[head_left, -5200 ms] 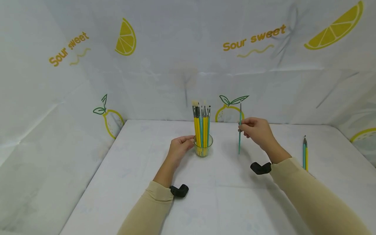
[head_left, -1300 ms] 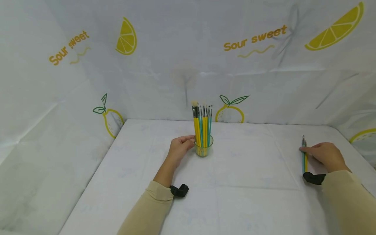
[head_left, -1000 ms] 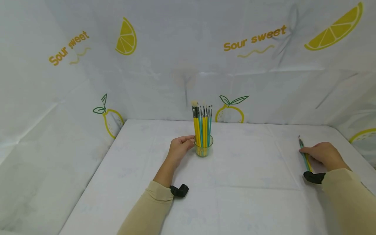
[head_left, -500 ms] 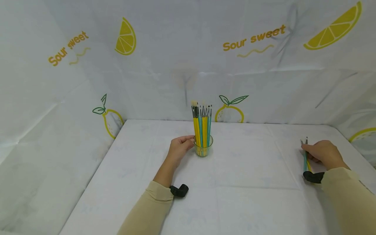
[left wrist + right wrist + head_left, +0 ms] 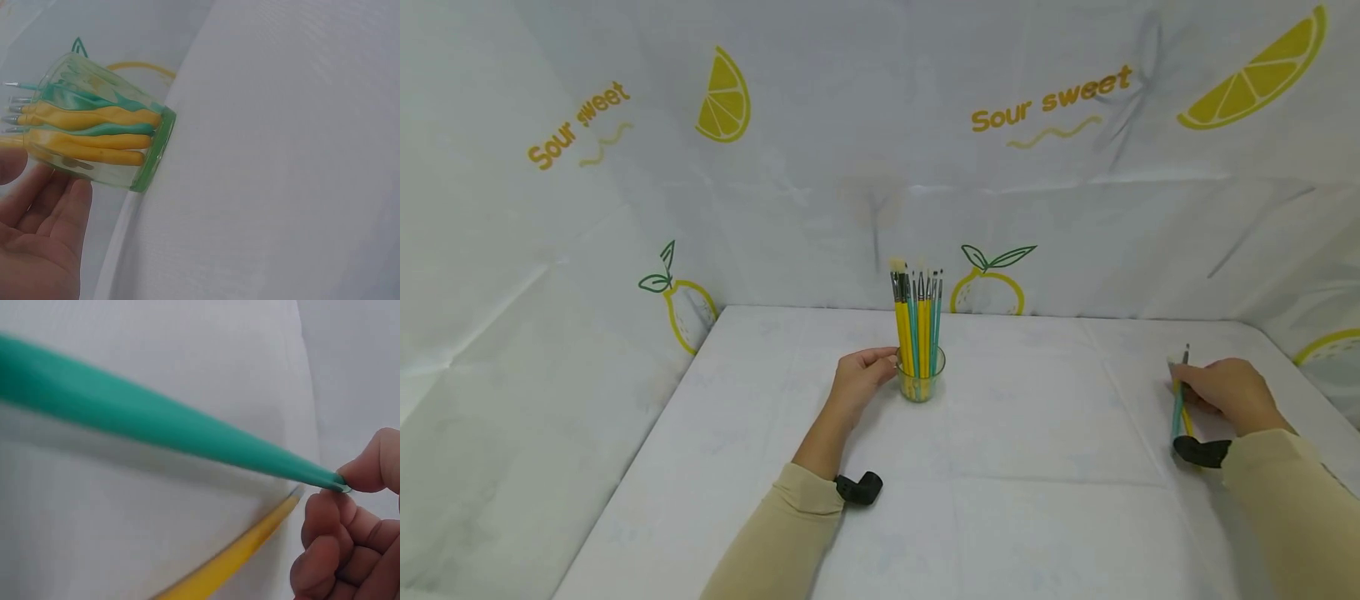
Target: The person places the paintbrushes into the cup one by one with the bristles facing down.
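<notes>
My left hand [image 5: 859, 379] holds the rim of a clear, green-tinted glass [image 5: 938, 367] between thumb and fingers. Inside the glass stand several yellow and teal paintbrushes [image 5: 923, 321], bristles up; the left wrist view shows their handle ends down by the thick green base [image 5: 156, 150]. On the right, my right hand [image 5: 1228, 392] pinches a teal paintbrush [image 5: 156, 422] between thumb and fingertips near its metal collar. A yellow paintbrush [image 5: 244, 547] lies on the table beneath it, partly hidden by the hand in the head view.
A white cloth covers the table [image 5: 1037, 450], and behind it hangs a white backdrop [image 5: 820, 208] printed with lemons and lettering. Black wrist cameras sit at both cuffs; the right one [image 5: 1202, 452] overlaps the brushes' lower ends.
The teal brush my right hand carried earlier now stands in the glass. That hand has moved right and taken hold of another teal brush, whose tip has swung rightward. My left hand stays put.
</notes>
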`<state>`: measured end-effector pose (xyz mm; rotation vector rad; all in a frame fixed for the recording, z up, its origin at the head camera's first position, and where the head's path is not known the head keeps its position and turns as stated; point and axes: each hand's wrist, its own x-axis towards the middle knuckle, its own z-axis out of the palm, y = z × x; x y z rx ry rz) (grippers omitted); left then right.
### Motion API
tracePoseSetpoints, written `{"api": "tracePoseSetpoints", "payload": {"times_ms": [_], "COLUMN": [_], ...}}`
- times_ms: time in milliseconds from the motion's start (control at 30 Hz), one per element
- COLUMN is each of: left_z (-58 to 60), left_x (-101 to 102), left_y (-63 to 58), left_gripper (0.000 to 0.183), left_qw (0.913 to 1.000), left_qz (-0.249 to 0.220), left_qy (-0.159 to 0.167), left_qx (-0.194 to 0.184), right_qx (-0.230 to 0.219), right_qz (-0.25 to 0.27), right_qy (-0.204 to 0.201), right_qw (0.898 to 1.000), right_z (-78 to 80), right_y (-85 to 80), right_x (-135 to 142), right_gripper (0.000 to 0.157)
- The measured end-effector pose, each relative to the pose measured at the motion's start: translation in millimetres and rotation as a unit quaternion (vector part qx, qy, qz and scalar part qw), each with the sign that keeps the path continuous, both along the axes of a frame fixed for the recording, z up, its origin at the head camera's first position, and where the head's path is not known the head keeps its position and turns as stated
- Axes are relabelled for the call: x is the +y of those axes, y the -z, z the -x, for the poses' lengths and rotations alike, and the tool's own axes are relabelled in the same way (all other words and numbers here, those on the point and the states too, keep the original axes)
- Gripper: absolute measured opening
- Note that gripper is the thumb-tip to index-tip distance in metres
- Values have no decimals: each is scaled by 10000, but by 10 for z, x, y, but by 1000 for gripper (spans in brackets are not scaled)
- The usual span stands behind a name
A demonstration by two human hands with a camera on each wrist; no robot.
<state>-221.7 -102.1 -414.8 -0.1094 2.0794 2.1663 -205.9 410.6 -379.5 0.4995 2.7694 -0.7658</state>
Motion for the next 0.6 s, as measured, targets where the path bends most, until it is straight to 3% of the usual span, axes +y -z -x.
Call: {"api": "tracePoseSetpoints", "payload": {"times_ms": [267,600], "left_z": [2,-17], "left_x": [-4,-5], "left_y": [-3,-11], "left_gripper": [25,25], "left_qw": [10000,10000], "left_qz": [-3,61], "left_qy": [-2,29], "left_qx": [-13,22], "right_qx": [702,1436], "right_qz": [740,1857], "right_qy": [-52,-217], "right_qw": [9948,9718], "right_z": [117,222], "right_y": [-145,-320], "right_x": [-325,-876], "right_gripper": [56,46]}}
